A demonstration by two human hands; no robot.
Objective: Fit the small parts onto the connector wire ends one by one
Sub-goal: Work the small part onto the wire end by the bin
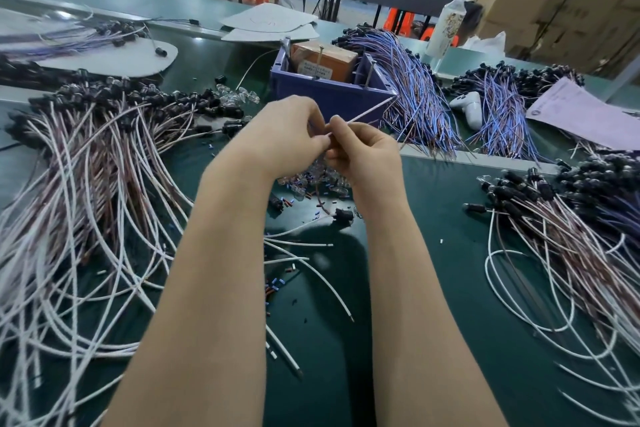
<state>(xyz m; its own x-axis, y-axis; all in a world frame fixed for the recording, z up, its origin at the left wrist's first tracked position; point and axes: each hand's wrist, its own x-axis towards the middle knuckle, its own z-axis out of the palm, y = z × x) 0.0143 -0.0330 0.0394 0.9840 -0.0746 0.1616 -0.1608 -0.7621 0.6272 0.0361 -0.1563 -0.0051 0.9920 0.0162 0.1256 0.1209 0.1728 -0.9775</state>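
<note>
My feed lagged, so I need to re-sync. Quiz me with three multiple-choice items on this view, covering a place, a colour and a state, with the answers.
1. Relative to the blue bin, where is the game controller?
A) inside it
B) to its right
C) to its left

2. What colour is the wire being held?
A) white
B) black
C) green

3. How are the left hand and right hand placed?
A) both flat and open
B) both hanging idle
C) both pinching the wire

Answers:
1 B: it lies past the bin's right corner.
2 A: it shows white against the bin.
3 C: their fingertips meet at its near end.
</note>
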